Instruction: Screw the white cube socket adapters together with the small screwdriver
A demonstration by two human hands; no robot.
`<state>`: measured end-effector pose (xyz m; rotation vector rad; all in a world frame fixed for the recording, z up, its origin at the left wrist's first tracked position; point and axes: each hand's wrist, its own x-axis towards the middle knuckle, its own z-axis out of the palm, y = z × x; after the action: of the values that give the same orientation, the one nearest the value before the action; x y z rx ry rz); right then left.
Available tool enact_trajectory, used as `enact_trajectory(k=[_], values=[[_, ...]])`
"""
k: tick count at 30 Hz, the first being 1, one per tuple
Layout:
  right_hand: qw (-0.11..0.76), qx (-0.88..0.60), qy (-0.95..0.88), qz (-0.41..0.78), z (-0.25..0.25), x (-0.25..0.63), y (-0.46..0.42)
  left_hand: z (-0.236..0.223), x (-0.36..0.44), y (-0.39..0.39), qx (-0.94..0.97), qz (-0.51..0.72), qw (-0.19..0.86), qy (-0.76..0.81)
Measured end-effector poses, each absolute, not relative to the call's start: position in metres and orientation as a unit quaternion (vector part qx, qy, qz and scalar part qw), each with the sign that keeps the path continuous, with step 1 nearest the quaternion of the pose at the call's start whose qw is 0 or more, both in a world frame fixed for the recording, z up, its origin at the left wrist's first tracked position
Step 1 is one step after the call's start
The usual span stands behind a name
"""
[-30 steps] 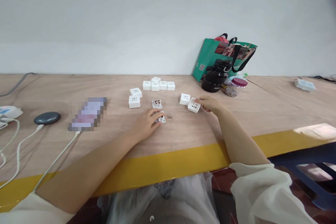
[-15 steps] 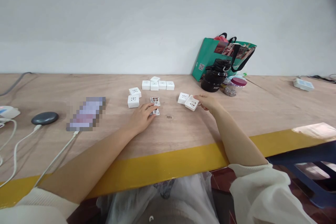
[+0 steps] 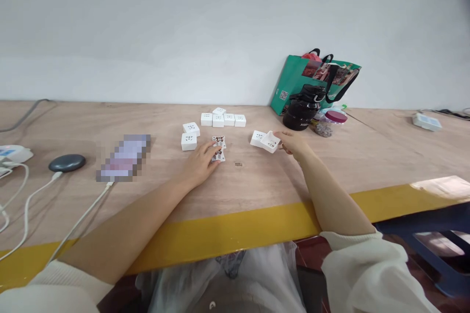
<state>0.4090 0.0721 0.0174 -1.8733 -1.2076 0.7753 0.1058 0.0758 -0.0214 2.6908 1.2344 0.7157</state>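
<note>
My left hand (image 3: 200,162) rests on the wooden table (image 3: 257,181) with its fingers curled on a small open socket part (image 3: 218,156), just below another open socket base (image 3: 219,141) showing copper contacts. My right hand (image 3: 293,142) pinches a white socket cover (image 3: 270,141) and holds it tilted beside a closed white socket cube (image 3: 257,137). Two white socket cubes (image 3: 189,136) lie left of my left hand, and a cluster of several more (image 3: 222,118) sits farther back. A tiny loose piece (image 3: 238,164) lies between my hands.
A green shopping bag (image 3: 316,80), a black bottle (image 3: 304,107) and a small jar (image 3: 328,122) stand at the back right. A dark round puck (image 3: 67,162), white cables (image 3: 25,205) and a blurred flat object (image 3: 123,157) lie at the left. The table's front edge is yellow.
My left hand slid its socket part away from me, up against the open socket base. My right hand lifted and tilted the white cover closer to the neighbouring cube.
</note>
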Motion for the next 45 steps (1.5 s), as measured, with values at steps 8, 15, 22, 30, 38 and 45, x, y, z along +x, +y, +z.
enact_trajectory(k=[8,15,22,30,38,45], values=[[0.359,-0.756,-0.477,0.27,0.01,0.411,0.074,-0.021,0.106,0.074,0.879,0.233,0.047,0.413],[0.401,-0.73,-0.509,0.219,0.011,0.416,0.076,-0.02,0.105,0.072,0.877,0.247,0.046,0.409],[0.343,-0.651,-0.677,-0.019,0.003,0.38,0.067,-0.016,0.098,0.075,0.867,0.261,0.03,0.424],[0.133,-0.583,-0.779,-0.19,-0.008,0.366,0.061,-0.014,0.061,0.099,0.805,0.223,-0.027,0.55],[0.085,-0.569,-0.806,-0.136,-0.003,0.36,0.049,0.005,0.051,0.092,0.834,0.163,0.016,0.527],[0.13,-0.586,-0.792,-0.108,-0.004,0.372,0.058,0.051,0.047,0.059,0.856,0.017,0.12,0.502]])
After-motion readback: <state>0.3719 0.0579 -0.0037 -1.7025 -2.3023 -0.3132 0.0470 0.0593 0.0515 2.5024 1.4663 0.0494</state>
